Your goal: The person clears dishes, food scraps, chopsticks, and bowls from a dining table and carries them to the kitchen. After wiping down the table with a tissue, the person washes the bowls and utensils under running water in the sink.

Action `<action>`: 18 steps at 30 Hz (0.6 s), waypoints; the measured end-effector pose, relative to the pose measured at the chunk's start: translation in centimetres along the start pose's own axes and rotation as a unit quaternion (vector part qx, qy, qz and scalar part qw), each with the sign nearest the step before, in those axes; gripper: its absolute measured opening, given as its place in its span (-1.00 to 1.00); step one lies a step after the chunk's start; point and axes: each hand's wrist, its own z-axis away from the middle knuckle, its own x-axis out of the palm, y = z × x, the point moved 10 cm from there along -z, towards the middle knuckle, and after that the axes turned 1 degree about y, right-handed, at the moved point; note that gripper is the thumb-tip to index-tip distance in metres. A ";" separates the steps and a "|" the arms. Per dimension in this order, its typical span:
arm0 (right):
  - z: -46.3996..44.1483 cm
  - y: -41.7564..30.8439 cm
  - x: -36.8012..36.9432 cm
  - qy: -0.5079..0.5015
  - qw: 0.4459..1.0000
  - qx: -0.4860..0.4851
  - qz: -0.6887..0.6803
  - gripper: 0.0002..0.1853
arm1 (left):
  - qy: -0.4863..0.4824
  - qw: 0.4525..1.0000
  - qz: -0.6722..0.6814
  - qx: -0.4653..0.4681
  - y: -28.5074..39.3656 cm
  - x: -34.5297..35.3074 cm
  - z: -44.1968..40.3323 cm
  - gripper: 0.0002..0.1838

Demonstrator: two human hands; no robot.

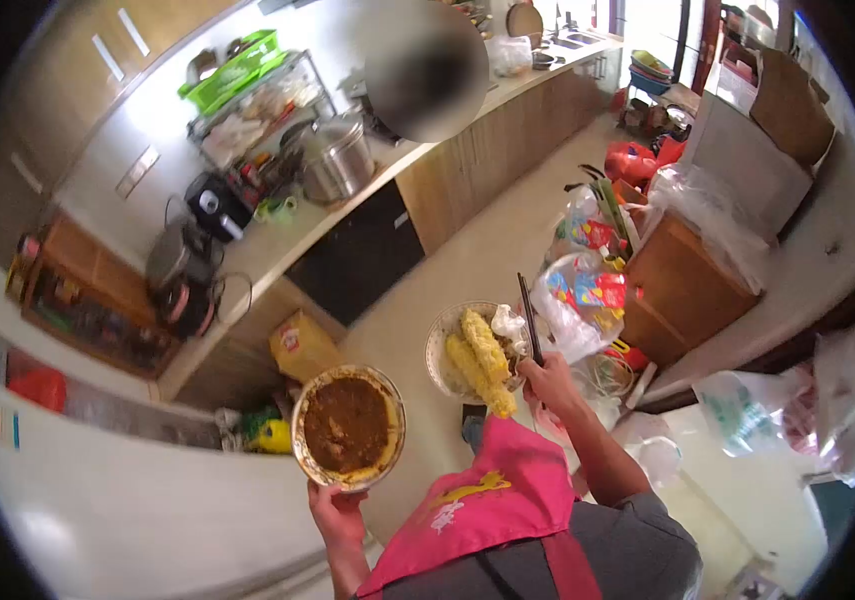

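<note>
My left hand (335,512) is closed on the lower edge of a round bowl (298,428) with brown sauce or stew (345,425) in it. Fingers of my right hand (549,385) wrap round a pair of dark chopsticks (528,312) and the edge of a patterned plate (433,350). On that plate lie yellow corn cobs (487,348), with a crumpled white piece (509,323) beside them. Part of the plate's right rim is hidden by my hand and the corn. A pink apron (487,500) covers my front.
Along the left runs a counter with a steel pot (337,165), an air fryer (217,207) and a rack (262,110). Another person (427,75) is by the counter. Bottles in plastic wrap (582,290) and a brown box (687,290) line the right side of the floor.
</note>
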 end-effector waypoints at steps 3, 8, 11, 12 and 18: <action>-9.3 -1.0 1.0 0.047 0.998 -0.031 -0.024 -0.72 | -0.041 0.999 -0.012 -0.009 -0.7 5.6 -9.0 -0.42; -22.2 -6.9 0.4 0.064 0.997 -0.028 -0.025 -0.72 | -0.073 0.997 -0.004 -0.032 -0.5 14.1 -21.0 -0.36; -29.3 -10.6 0.1 0.085 0.993 -0.029 -0.070 -0.72 | -0.095 0.995 -0.018 -0.030 1.3 20.3 -26.7 -0.37; -31.5 -12.2 -0.1 0.095 0.992 -0.037 -0.075 -0.72 | -0.108 0.994 -0.022 -0.030 1.7 22.9 -28.9 -0.38; -43.9 -15.9 -2.1 0.195 0.972 -0.048 -0.121 -0.73 | -0.189 0.978 -0.036 -0.076 -0.4 35.7 -44.3 -0.39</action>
